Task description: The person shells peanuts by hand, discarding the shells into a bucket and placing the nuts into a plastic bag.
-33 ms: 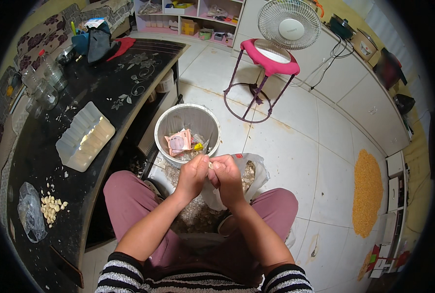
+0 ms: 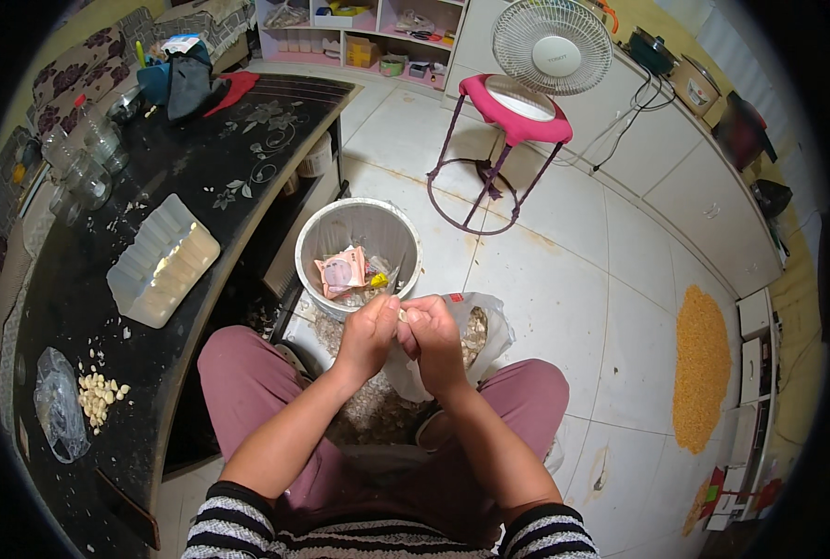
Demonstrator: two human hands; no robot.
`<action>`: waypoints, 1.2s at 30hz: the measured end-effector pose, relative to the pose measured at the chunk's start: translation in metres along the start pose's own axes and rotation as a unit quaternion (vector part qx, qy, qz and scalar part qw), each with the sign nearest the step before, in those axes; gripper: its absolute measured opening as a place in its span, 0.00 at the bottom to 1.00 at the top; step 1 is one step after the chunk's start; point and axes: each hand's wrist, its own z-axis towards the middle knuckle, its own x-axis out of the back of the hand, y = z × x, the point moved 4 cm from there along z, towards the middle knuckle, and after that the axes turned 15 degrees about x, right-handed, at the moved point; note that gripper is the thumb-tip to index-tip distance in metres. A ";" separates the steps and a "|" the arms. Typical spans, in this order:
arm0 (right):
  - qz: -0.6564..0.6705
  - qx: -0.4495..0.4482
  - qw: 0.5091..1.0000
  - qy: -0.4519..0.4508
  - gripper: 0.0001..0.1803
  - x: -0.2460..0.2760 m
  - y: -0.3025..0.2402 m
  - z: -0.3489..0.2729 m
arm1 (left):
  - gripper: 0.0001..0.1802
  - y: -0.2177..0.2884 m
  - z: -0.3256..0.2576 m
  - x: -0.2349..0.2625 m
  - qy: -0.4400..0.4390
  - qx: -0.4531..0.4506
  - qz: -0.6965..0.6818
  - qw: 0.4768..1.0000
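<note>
Hands locked on one small pale piece, nothing moved

Hands and things sit exactly where the earlier picture has them. No finger has shifted, nothing has dropped, and the heap on the table is no bigger. My reading is that the work on this piece stands where it stood, with the piece neither set down nor let go.

The left hand [image 2: 368, 334] and right hand [image 2: 433, 340] meet above the lap, knuckles touching and fingers curled nearly shut. Between the fingertips they pinch a small pale piece [image 2: 402, 315], probably a garlic clove. It is held in the air, off the table, just over a crumpled plastic bag [image 2: 485, 321] of papery scraps on the floor. Just beyond the hands stands a grey bin [image 2: 314, 244] with a pink wrapper inside.

On the dark table [image 2: 238, 149], at the person's left, a heap of similar pale pieces [image 2: 98, 391] lies near the near end, touching a clear plastic sheet [image 2: 58, 410]. A white ribbed tray [image 2: 161, 261] rests midway along the inner edge.

The fingers cover most of the piece, so I cannot tell whether any skin remains on it or which hand does the pulling. The bag's contents are half hidden behind the right hand. The jars at the table's far left edge blur into the fisheye rim, and the table's near corner is cut off.
</note>
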 end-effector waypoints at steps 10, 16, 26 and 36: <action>-0.143 0.032 0.989 -0.011 0.09 0.008 -0.003 0.002 | 0.16 -0.001 0.004 0.005 -0.009 -0.004 0.023 1.000; -0.147 0.053 0.987 -0.033 0.11 0.006 -0.002 0.000 | 0.13 0.011 0.002 0.007 0.037 -0.049 0.065 0.996; -0.104 0.017 0.994 0.000 0.12 0.011 -0.009 0.005 | 0.06 0.010 0.000 0.012 0.013 -0.012 -0.042 0.999; -0.142 0.083 0.986 -0.014 0.10 0.018 -0.004 0.003 | 0.08 0.006 0.002 0.007 -0.067 0.022 -0.064 0.995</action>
